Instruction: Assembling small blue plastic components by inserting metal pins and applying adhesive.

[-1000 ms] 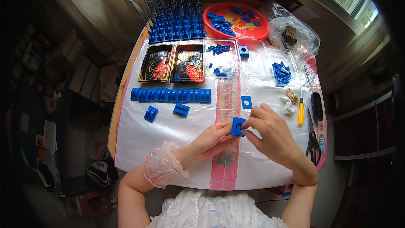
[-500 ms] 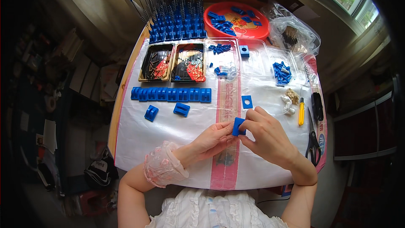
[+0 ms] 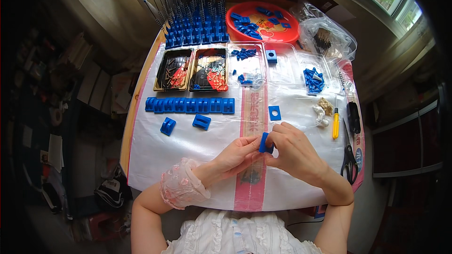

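Observation:
Both my hands meet over the near middle of a white sheet [image 3: 165, 155] on the table. My left hand [image 3: 238, 155] and my right hand [image 3: 294, 153] pinch one small blue plastic block [image 3: 264, 143] between their fingertips, just above the sheet. A square blue block with a hole [image 3: 274, 112] lies a little beyond my right hand. Two loose blue blocks [image 3: 201, 122] [image 3: 167, 126] lie to the left, in front of a row of joined blue blocks [image 3: 189, 105].
Two dark trays [image 3: 173, 69] [image 3: 209, 69] and clear trays with blue parts [image 3: 246, 63] stand behind the row. Further back are a rack of blue bases with springs [image 3: 195, 21] and a red plate [image 3: 262, 17]. A yellow screwdriver [image 3: 335, 124] and scissors [image 3: 348, 155] lie at right.
My hands have closed in around the blue block and turned it; my left fingers now touch it too. Nothing else on the table has moved.

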Demonstrator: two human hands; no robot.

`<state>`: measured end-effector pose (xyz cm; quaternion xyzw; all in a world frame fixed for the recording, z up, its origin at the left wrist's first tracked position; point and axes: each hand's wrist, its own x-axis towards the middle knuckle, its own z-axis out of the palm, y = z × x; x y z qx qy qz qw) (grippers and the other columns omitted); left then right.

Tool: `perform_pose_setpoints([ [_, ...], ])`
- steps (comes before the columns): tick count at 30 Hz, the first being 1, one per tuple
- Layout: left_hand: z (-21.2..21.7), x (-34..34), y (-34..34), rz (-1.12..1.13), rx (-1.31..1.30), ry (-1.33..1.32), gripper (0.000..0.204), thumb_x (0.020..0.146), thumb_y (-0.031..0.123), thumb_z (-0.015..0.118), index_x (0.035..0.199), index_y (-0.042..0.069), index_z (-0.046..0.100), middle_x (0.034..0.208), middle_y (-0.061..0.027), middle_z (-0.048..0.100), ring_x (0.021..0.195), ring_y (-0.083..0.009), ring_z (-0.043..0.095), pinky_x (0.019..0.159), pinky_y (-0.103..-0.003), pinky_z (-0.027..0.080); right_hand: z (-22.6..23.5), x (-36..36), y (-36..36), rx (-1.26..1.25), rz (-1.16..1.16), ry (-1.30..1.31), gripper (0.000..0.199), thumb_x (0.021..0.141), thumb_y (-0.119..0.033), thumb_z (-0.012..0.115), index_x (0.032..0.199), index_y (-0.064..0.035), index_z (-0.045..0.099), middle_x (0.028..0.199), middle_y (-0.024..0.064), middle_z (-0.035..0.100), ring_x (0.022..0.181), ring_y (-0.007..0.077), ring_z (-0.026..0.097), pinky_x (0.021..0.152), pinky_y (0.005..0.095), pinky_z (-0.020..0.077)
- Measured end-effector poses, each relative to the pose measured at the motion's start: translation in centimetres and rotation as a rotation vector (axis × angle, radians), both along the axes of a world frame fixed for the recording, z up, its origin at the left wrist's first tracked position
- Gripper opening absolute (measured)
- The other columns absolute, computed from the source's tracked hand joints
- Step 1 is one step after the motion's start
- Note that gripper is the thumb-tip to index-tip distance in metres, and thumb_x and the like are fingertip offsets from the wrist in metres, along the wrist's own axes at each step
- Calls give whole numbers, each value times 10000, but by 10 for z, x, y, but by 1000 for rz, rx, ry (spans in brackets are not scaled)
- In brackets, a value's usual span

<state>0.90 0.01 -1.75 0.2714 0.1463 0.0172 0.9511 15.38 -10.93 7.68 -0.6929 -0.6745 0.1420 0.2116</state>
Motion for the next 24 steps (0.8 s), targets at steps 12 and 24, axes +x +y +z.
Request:
perform_pose_setpoints([
  [12, 4, 0, 5, -46, 18, -25, 336, 1021, 216, 500, 1247, -30, 538, 1180, -76, 608, 1088, -121, 594, 975, -249, 492, -2, 3, 3, -87, -27, 166, 172, 670, -102, 710, 716, 9, 587, 767, 157, 575, 801, 329, 566, 743, 419, 457],
  [24, -1, 1, 2, -13, 20, -7, 351, 1013, 206, 517, 1266, -36, 528, 1209, -82, 594, 1125, -127, 571, 1003, -264, 471, 4, 7, 7, -114, -25, 247, 127, 676, -78, 702, 718, -4, 607, 718, 136, 591, 743, 314, 580, 705, 409, 462],
])
